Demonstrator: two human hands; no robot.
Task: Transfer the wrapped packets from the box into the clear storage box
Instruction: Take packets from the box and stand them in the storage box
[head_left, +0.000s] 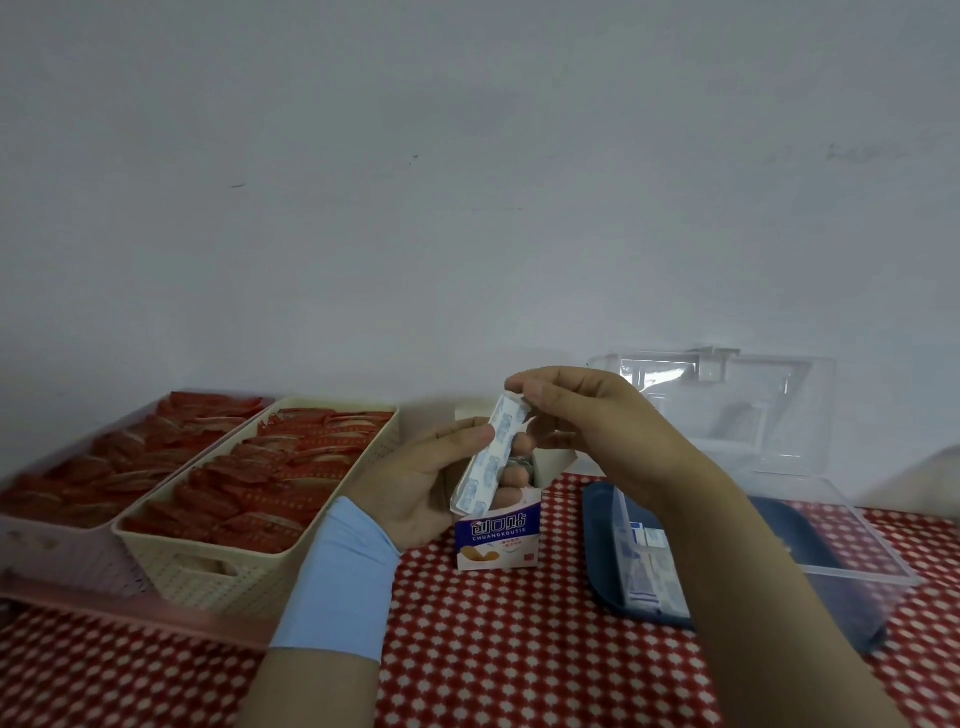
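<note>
A small white and purple bandage box (496, 538) is open at the top, held upright above the checked cloth by my left hand (431, 486). A stack of white, blue-printed wrapped packets (485, 462) sticks halfway out of it, tilted right. My right hand (582, 415) pinches the top end of that stack with thumb and fingers. To the right stands the clear storage box (862, 566) with a dark blue base and its clear lid (727, 405) raised against the wall. Several wrapped packets (647, 569) lie inside it, partly hidden by my right forearm.
Two baskets of red packets stand at the left: a cream one (208, 566) and a pink one (57, 561) beside it. A red and white checked cloth (519, 649) covers the table. The white wall is close behind everything.
</note>
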